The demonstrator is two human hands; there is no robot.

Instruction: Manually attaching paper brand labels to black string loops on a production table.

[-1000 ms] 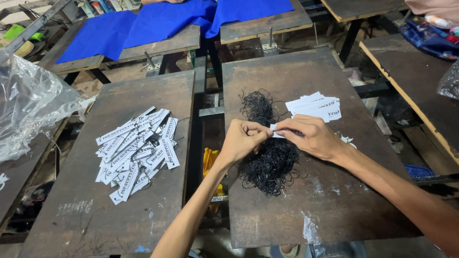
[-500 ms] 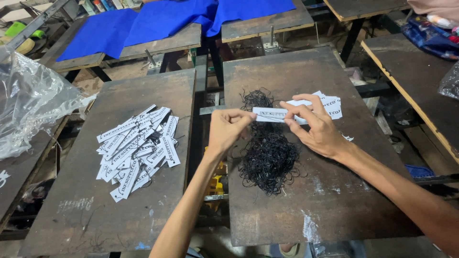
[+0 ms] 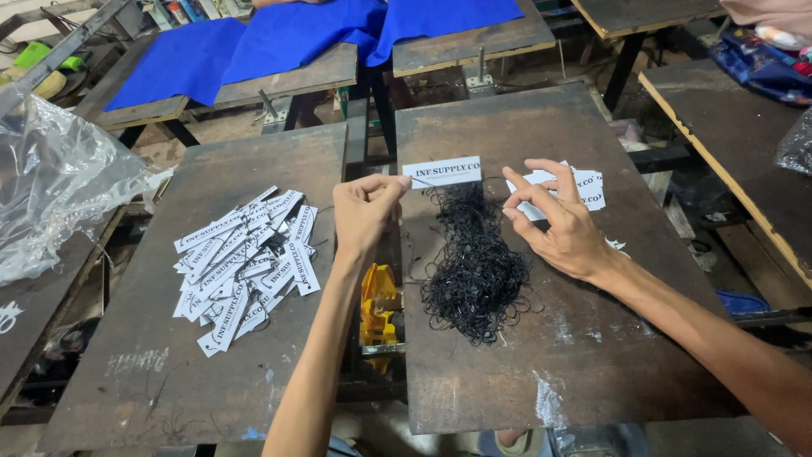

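Currently my left hand (image 3: 365,211) pinches one white paper tag (image 3: 442,172) by its left end, fingers closed on it, and holds it level in the air above the gap between two dark wooden boards. My right hand (image 3: 558,224) hovers over the right board (image 3: 592,338) with the fingers spread and loosely curled; thumb and forefinger stand close together, and I cannot tell whether a thread runs between them. Directly beneath the tag and between both hands lies a heap of black string loops (image 3: 475,262), resting on the right board near its left edge. A small stack of white tags (image 3: 584,188) lies just behind my right hand, partly hidden by the fingers. The near half of the right board, and its right side up to the edge, carry only pale smears. On the left board (image 3: 152,372) a larger pile of finished white tags (image 3: 245,262) is fanned out around the middle; the near corner and the far strip of that board are bare. A yellow tool (image 3: 377,305) sits down in the slot between the boards, beside my left forearm. Crumpled clear plastic sheeting (image 3: 59,178) overhangs the far left, just beside the left board's edge. Blue cloth (image 3: 279,42) covers the benches beyond.
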